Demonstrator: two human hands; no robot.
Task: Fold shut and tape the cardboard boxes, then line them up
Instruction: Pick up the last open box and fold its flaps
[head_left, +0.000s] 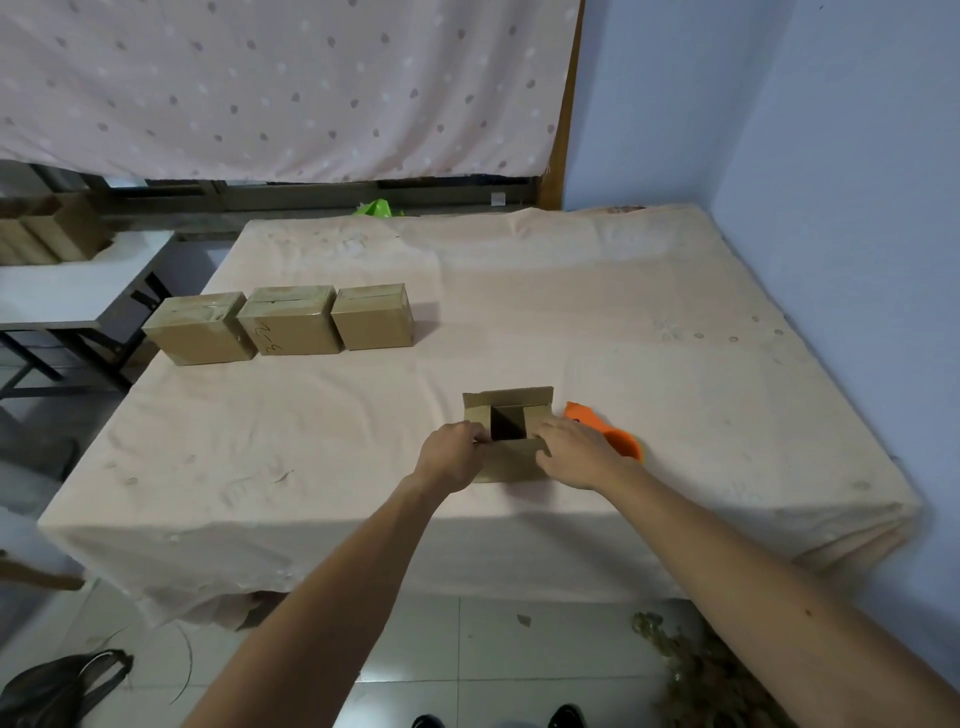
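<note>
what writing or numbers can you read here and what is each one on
"3-2": handwritten sideways in dark pen, only roughly legible, on the middle brown taped cardboard box.
Small white sticker at the back: too small to read.

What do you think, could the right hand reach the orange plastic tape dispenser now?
Probably yes. The orange plastic tape dispenser lies right beside the right hand, nothing between them. That hand rests on the open cardboard box, though, and would have to leave it.
</note>
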